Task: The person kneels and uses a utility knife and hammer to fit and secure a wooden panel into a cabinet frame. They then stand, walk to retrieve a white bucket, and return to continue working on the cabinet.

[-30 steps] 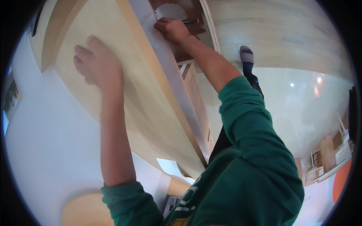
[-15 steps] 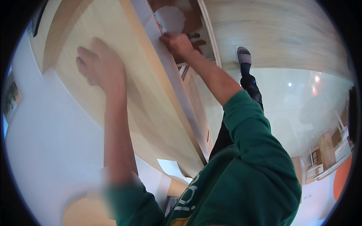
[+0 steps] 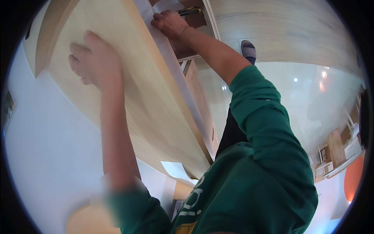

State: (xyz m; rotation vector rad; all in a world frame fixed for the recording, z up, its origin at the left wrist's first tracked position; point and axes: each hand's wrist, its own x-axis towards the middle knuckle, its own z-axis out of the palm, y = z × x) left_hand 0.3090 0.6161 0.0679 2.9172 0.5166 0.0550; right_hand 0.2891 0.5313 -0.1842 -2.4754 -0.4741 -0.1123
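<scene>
My left hand (image 3: 97,62) rests on the pale wooden tabletop (image 3: 152,113), its fingers apart and nothing in them. Inside an open drawer (image 3: 210,17) under the table's edge, my right hand (image 3: 170,25) is closed, fingers bunched near the drawer's inner side beside the table. Whatever its fingertips pinch, if anything, is hidden. Just beyond that hand lies a utility knife (image 3: 189,11), dark with a touch of yellow. A white, paper-like piece (image 3: 166,5) sits next to it at the top of the view, partly cut off.
A white sheet (image 3: 177,171) lies at the tabletop's near edge, one corner curling. Below the drawer is a wooden cabinet front (image 3: 200,91). My foot in a grey slipper (image 3: 248,50) stands on the floor. Wooden furniture (image 3: 335,148) is at far right.
The view has shifted, so drawer and table sit higher in it. My right hand has moved slightly along the drawer toward the table side. My left hand stays spread on the tabletop.
</scene>
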